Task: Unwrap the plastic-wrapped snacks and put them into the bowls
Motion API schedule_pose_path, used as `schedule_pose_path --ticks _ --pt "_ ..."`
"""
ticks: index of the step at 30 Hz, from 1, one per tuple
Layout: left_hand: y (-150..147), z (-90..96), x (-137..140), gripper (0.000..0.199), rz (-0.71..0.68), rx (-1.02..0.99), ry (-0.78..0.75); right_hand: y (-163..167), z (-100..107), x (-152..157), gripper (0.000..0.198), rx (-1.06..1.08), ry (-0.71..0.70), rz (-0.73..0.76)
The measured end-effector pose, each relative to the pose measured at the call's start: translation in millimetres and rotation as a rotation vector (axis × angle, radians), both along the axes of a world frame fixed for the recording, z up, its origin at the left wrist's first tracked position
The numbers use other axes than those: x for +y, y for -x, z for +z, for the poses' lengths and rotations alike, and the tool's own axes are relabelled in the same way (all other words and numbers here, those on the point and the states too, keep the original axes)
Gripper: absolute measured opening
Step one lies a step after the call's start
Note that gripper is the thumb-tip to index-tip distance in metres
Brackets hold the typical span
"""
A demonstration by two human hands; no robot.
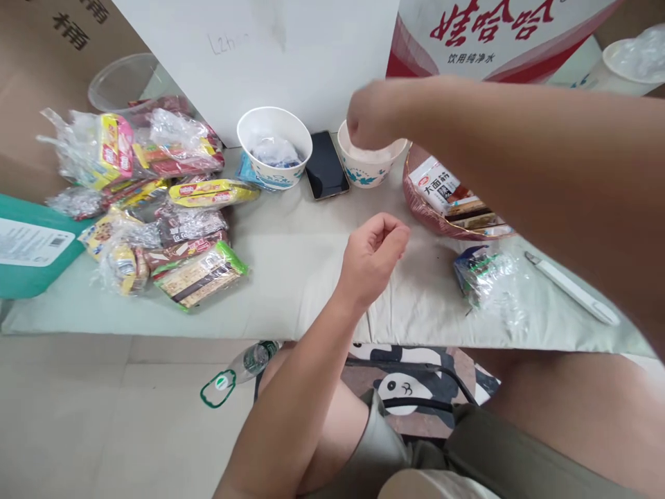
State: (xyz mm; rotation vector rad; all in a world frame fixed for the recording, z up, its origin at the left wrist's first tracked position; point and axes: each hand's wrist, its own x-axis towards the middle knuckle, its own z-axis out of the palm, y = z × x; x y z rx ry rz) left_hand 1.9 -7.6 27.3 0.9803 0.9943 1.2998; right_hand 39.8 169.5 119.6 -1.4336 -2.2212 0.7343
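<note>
My left hand [375, 258] is closed above the middle of the cloth-covered table [291, 267], thumb against the curled fingers. Nothing shows in it. My right hand [377, 114] is bent down over the rim of a white paper bowl [366, 170] with blue-green print. Its fingers are closed, and whatever they may hold is hidden. To the left of that bowl lies a black phone [327, 166]. A second paper bowl [274, 173] beyond the phone has clear plastic wrappers inside. Partly behind my right forearm, a pink basket [415, 201] contains packaged snacks [441, 186].
Many wrapped snacks [187, 229] are heaped at the left, beside a teal container [46, 267]. A crumpled wrapper [488, 277] and a white utility knife [571, 287] lie at the right. Boxes [312, 62] stand behind. A plastic bottle [249, 364] is below the table edge.
</note>
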Motion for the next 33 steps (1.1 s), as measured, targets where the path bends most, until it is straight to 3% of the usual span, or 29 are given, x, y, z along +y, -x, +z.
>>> schedule_pose_path --ticks 2,4,6,8,9,10,12,14,19,21,24,29,33 --pt "1.2 0.0 -0.8 0.023 0.002 0.008 -0.002 -33.3 18.7 -36.8 0.028 -0.117 -0.074 -0.010" --pt "1.7 0.1 -1.3 0.024 -0.003 0.012 -0.009 -81.0 20.6 -90.7 0.024 -0.143 -0.297 -0.020" --pt "0.2 -0.1 -2.0 0.024 -0.015 0.022 -0.022 -134.4 0.8 -150.8 0.013 -0.014 -0.492 -0.167" --pt "-4.5 -1.5 -3.2 0.024 -0.048 0.057 -0.031 -181.8 -34.7 -200.4 0.005 0.131 -0.578 -0.352" --pt "-8.1 -2.7 -4.1 0.023 -0.075 0.086 -0.033 -200.1 -54.3 -217.2 0.002 0.096 -0.534 -0.390" --pt "-12.5 -4.4 -5.2 0.023 -0.105 0.124 -0.032 -213.8 -73.0 -227.8 0.015 0.027 -0.472 -0.388" --pt "-23.0 -9.0 -7.7 0.023 -0.180 0.235 -0.022 -228.6 -102.5 -232.7 0.049 -0.040 -0.381 -0.355" --pt "-34.3 -14.2 -10.4 0.021 -0.243 0.380 -0.004 -231.1 -118.6 -224.8 0.072 -0.072 -0.298 -0.304" --pt "-57.3 -22.1 -17.8 0.056 -0.370 0.691 0.008 -221.3 -125.3 -217.3 0.065 0.042 -0.156 -0.146" --pt "-61.7 -23.9 -20.1 0.060 -0.415 0.733 -0.011 -221.3 -126.2 -223.3 0.063 0.129 -0.124 -0.025" --pt "-60.1 -28.7 -19.6 0.060 -0.409 0.620 0.024 -231.6 -128.1 -228.8 0.062 0.260 -0.101 0.032" --pt "-40.5 -35.6 -6.7 0.065 -0.279 0.194 0.199 -253.9 -129.6 -224.3 0.045 0.541 -0.021 -0.215" --pt "-31.8 -36.5 -1.9 0.064 -0.266 0.011 0.272 -245.0 -126.9 -220.9 0.047 0.506 -0.023 -0.088"
